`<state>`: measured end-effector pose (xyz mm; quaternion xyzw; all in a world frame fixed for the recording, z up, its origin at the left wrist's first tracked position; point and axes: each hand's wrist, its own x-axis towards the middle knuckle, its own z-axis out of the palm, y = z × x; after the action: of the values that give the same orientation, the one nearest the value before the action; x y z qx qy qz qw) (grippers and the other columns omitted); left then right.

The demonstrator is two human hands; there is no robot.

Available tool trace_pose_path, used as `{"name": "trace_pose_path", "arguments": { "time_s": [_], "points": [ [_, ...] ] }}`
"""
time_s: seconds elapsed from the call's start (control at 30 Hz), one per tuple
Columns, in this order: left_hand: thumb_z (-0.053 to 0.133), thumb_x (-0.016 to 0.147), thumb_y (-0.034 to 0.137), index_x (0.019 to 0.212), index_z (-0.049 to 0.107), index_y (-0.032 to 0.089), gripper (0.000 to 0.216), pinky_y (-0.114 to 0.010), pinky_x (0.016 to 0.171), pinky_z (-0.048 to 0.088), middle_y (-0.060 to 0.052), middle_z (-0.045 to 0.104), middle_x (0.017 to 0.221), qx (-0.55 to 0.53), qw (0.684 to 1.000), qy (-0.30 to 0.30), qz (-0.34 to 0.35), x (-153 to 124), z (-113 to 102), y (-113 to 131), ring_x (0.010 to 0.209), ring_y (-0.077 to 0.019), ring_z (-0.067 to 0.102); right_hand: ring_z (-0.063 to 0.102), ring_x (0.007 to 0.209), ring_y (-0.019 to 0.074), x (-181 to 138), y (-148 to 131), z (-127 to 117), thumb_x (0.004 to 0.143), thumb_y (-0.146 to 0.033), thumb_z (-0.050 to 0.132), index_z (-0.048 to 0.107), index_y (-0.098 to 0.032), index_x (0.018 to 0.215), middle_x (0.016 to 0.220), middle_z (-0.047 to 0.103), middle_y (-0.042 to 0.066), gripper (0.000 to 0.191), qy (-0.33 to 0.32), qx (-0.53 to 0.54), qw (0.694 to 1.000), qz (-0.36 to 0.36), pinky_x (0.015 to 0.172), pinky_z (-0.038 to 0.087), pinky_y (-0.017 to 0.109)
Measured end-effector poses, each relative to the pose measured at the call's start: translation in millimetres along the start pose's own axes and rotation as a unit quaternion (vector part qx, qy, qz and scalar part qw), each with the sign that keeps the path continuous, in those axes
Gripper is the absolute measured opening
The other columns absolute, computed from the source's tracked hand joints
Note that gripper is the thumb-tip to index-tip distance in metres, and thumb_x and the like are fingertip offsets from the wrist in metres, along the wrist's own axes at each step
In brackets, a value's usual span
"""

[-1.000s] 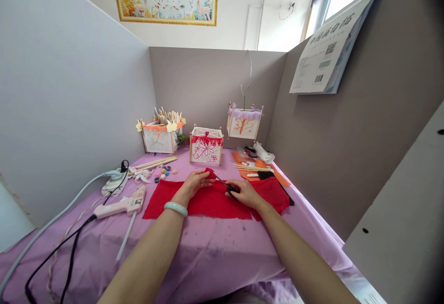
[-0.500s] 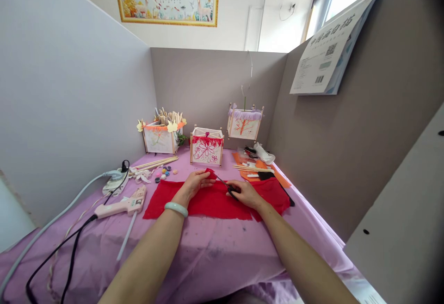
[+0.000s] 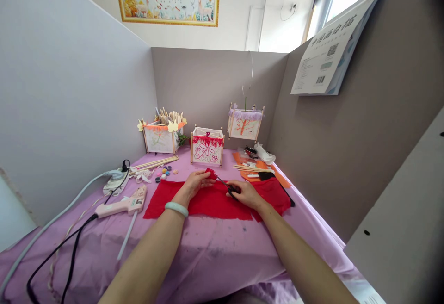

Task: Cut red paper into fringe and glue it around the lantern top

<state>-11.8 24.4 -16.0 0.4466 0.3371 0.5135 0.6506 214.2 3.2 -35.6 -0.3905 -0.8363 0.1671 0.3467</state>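
right hand [image 3: 244, 194] grips scissors [image 3: 227, 186], left hand [image 3: 194, 184] pinches red cloth [image 3: 215, 201]

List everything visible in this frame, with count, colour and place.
red cloth: one, red, flat on the table centre
scissors: one, dark, over the cloth
lanterns: three, white with coloured trim, at the back
glue gun: one, pink, left of the cloth
power strip: one, white, far left
wooden sticks: a bundle, pale, left rear
orange sheets: a few, right rear
tablecloth: one, lilac
left hand: pinches the cloth's raised edge; pale bracelet on the wrist
right hand: holds the scissors
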Motion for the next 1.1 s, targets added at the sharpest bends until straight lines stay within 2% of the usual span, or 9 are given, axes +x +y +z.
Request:
{"name": "trace_pose_path", "arguments": {
  "time_s": [0.5,1.1],
  "points": [
    [0.066,0.072,0.014,0.083,0.06,0.009,0.013,-0.031,0.066,0.054,-0.01,0.068,0.076,0.003,1.0,0.002,-0.02,1.3,0.8,-3.2,0.069,-0.0219,0.068,0.048,0.058,0.0109,0.3,-3.5,-0.4,0.074,-0.037,0.061,0.063,-0.019,0.105,0.072,0.061,0.001,0.036,-0.004,-0.008,1.0,-0.009,0.055,0.037,0.021],
    [0.066,0.072,0.014,0.08,0.058,0.01,0.012,-0.032,0.067,0.054,-0.009,0.067,0.072,0.002,1.0,0.001,-0.02,1.6,1.3,-3.9,0.069,-0.0224,0.068,0.042,0.055,0.0093,0.1,-1.2,-0.6,0.075,-0.035,0.06,0.063,-0.019,0.1,0.064,0.053,-0.002,0.03,-0.006,-0.002,1.0,0.0,0.052,0.033,0.02]
  ]
}}
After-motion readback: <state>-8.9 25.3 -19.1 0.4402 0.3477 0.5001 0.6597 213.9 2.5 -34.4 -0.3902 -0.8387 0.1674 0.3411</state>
